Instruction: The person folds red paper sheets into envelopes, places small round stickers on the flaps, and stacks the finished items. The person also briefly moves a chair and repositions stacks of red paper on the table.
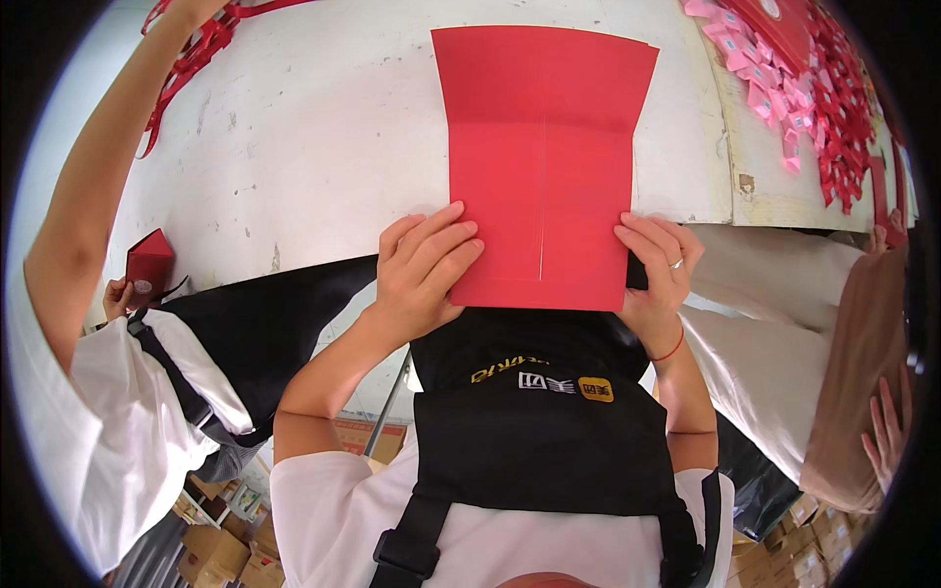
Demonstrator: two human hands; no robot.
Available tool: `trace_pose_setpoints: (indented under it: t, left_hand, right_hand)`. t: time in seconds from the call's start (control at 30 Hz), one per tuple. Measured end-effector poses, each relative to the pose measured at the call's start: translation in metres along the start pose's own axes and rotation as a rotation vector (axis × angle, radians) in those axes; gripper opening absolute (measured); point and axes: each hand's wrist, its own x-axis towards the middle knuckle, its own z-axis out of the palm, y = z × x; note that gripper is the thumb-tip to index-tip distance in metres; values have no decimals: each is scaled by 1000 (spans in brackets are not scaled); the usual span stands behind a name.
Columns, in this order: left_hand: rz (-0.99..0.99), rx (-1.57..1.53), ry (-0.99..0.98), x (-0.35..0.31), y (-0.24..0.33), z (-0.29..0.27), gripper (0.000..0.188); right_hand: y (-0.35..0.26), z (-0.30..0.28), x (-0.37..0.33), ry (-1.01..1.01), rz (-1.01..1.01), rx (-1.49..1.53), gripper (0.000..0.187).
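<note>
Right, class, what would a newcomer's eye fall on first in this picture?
First, the large red card in the middle, held by its lower sides in the person's left hand and right hand. Next, small pink pieces and red pieces heaped at upper right, and red strips at upper left.

A broad white tabletop occupies the upper part of the view, its finish scuffed and chipped in dark flecks. Toward the right, a narrow seam separates it from an adjoining off-white panel, which bears a brownish worn patch. At lower left, brown cardboard boxes stand near a pale shelf unit with mixed, indistinct contents; further cartons are grouped at lower right. Bright light illuminates the room.
</note>
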Motion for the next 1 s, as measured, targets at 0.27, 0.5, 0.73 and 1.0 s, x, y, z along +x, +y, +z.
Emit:
trace_pose_setpoints:
  t: [0.27,0.5,0.73,1.0]
  left_hand:
    - [25,34,60,7,-4,-2,38]
    - [30,-55,84,18,-13,4,40]
    - [-155,-190,-15,42,-14,2,24]
    - [-679,-386,75,64,-2,18,44]
  right_hand:
    - [0,-2,2,30,17,64,39]
    - [4,-12,14,-43,27,17,33]
    - [13,-14,20,-98,125,87,25]
    - [8,-1,37,-100,505,155,30]
